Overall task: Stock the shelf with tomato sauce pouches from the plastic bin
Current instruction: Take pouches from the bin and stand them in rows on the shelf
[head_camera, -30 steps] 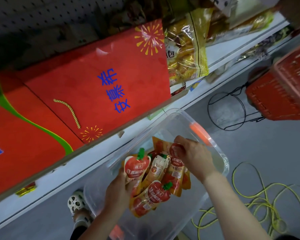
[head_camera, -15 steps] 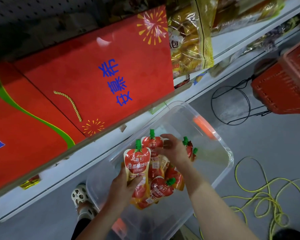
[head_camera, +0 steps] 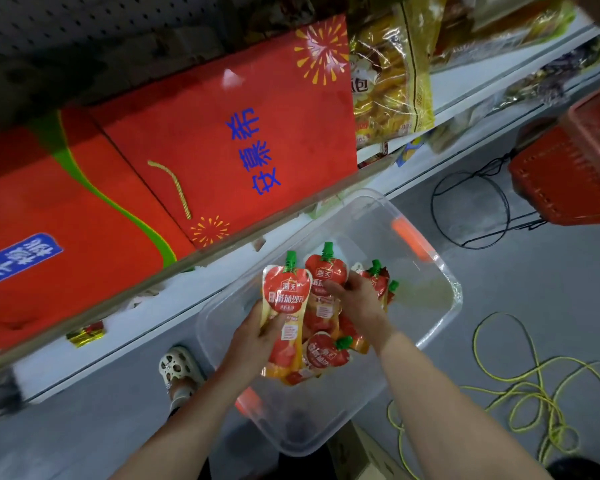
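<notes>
Head view: grey floor (head_camera: 534,306), yellow cord (head_camera: 520,386), plastic bin (head_camera: 440,271) under shelf (head_camera: 222,251).

Shiny plastic, smooth boxes, and a dull floor.

The tomato sauce pouches (head_camera: 284,299) are glossy, soft plastic with hard green plastic caps. The plastic bin (head_camera: 426,327) is clear and smooth, and you can see right through it. The red gift boxes (head_camera: 222,140) look like smooth card with a slight shine, and one has a twisted rope handle. The yellow snack bag (head_camera: 392,74) is crinkly, shiny plastic. The shelf (head_camera: 146,327) looks white, smooth and painted. The floor (head_camera: 551,306) is grey and matt.
</notes>
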Tool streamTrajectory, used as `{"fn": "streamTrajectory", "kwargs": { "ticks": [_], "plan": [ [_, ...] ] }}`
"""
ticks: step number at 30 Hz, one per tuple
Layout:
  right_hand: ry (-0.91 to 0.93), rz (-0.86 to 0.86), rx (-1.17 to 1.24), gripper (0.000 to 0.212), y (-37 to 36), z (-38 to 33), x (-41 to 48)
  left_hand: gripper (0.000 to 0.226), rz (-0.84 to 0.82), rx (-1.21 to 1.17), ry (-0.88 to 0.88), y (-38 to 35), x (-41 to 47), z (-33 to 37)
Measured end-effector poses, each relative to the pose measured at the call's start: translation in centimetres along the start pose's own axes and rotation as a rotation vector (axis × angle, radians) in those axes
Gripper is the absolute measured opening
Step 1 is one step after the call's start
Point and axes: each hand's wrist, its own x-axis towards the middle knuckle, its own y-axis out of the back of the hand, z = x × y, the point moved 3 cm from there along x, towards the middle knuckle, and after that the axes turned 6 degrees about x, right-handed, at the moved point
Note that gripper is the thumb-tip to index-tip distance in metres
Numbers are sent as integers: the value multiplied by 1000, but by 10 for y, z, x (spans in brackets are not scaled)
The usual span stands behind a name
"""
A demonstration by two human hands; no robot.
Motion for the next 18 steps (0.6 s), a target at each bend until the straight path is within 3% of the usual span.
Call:
{"fn": "streamTrajectory", "kwargs": {
  "ticks": [7,18],
  "plan": [
    [175,46,52,10,16,-61,-74,38,78,-194,-45,31,-55,53],
    [586,-96,55,9,-12,-211,-198,11,332,-266,-428,149,-171,144]
  ]
}}
